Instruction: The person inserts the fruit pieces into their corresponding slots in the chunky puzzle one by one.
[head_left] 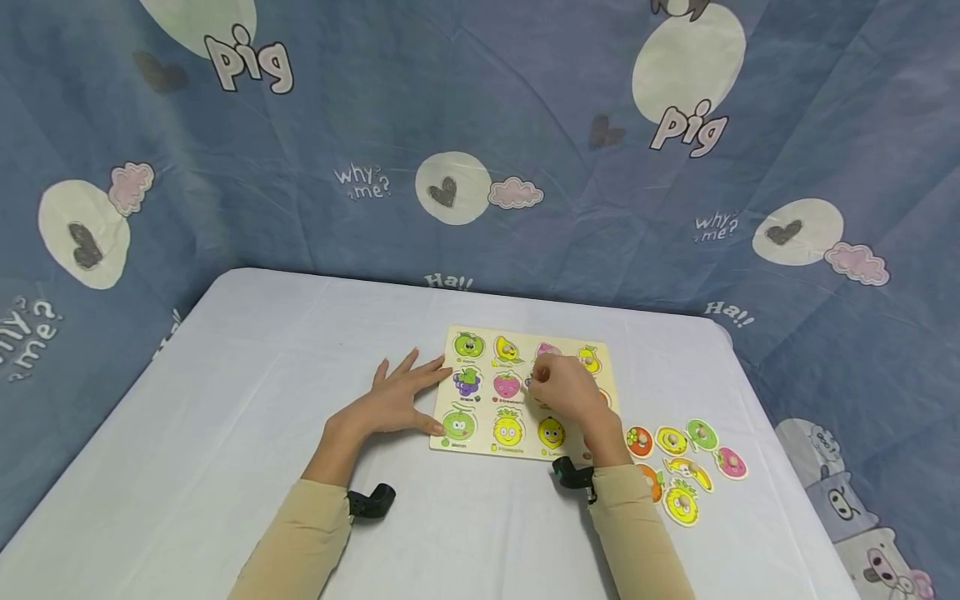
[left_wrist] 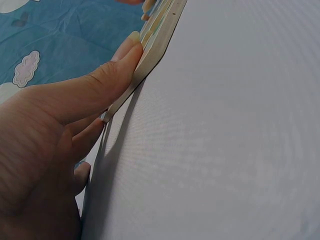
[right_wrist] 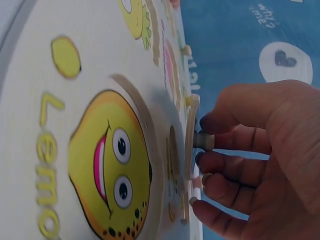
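Observation:
A pale wooden fruit puzzle board (head_left: 487, 406) lies on the table, printed with rows of cartoon fruit. My left hand (head_left: 397, 397) has its fingers spread at the board's left side; in the left wrist view the thumb (left_wrist: 117, 75) rests on the board's edge. Over the board's middle row, my right hand (head_left: 567, 387) pinches a knobbed puzzle piece (right_wrist: 191, 142) by its peg, between thumb and fingers. That piece appears edge-on in the right wrist view, so its picture cannot be made out. Nearer the camera there is the lemon picture (right_wrist: 110, 165) on the board.
Several loose knobbed fruit pieces lie right of the board, among them a pineapple piece (head_left: 681, 503), a banana piece (head_left: 693, 473) and a green round piece (head_left: 702, 434). A white cloth (head_left: 225, 433) covers the table. A blue printed curtain (head_left: 315, 225) hangs behind it.

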